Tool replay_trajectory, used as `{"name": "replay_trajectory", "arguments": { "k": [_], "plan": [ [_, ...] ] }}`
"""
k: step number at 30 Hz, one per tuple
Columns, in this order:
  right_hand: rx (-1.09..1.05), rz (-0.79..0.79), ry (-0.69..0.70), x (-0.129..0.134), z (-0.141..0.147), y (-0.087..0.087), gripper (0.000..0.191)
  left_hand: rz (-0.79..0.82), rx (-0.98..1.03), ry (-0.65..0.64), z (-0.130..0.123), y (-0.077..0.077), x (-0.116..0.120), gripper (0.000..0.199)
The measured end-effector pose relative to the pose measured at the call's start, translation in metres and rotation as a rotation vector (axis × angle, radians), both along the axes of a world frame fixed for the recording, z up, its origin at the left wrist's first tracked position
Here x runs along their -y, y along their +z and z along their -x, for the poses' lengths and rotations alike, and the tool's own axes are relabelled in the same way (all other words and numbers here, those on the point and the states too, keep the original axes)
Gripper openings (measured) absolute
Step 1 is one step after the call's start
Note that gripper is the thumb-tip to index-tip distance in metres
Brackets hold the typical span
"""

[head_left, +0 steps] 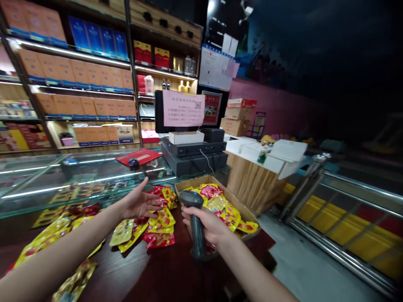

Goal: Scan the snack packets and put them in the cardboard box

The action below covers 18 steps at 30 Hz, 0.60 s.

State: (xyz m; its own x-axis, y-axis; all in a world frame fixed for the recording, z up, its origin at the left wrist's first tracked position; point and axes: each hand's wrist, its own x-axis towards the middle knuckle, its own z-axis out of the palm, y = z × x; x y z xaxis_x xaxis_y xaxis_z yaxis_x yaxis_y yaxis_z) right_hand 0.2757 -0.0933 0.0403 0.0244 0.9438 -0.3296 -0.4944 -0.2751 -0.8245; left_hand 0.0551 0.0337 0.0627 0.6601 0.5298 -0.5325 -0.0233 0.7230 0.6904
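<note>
My right hand (208,224) is closed around a dark barcode scanner (197,235), which it holds upright in front of a cardboard box (248,207). Yellow and red snack packets (217,203) fill that box. My left hand (140,203) is open, palm turned to the right and fingers spread, with nothing in it. Just beyond and below its fingers lies a loose pile of snack packets (160,222) on the dark red table (126,272). Under my left forearm are more yellow packets (47,237), partly hidden by the arm.
A glass display counter (94,167) runs behind the table, bearing a red folder (138,157) and a computer mouse (133,162). A monitor (160,113) stands over a cash drawer (189,161). Shelves of boxes (78,73) rise behind. At right are a metal railing (346,218) and a wood-sided counter (252,180).
</note>
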Motion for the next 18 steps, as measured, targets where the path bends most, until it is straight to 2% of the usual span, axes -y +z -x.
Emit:
{"name": "replay_trajectory", "arguments": {
  "k": [5,9,13,18],
  "plan": [
    [-0.014,0.044,0.141,-0.020,0.055,-0.015,0.030,-0.008,-0.064,0.139,0.074,-0.011,0.003,0.080],
    [-0.001,0.100,0.260,-0.037,0.095,-0.033,0.027,-0.043,-0.177,0.250,0.114,-0.031,0.004,0.077],
    [-0.012,0.119,0.276,-0.055,0.128,-0.055,0.026,-0.078,-0.232,0.368,0.125,-0.058,0.005,0.066],
    [-0.087,0.154,0.245,-0.062,0.154,-0.080,0.023,-0.070,-0.258,0.437,0.112,-0.089,0.020,0.064]
  ]
}}
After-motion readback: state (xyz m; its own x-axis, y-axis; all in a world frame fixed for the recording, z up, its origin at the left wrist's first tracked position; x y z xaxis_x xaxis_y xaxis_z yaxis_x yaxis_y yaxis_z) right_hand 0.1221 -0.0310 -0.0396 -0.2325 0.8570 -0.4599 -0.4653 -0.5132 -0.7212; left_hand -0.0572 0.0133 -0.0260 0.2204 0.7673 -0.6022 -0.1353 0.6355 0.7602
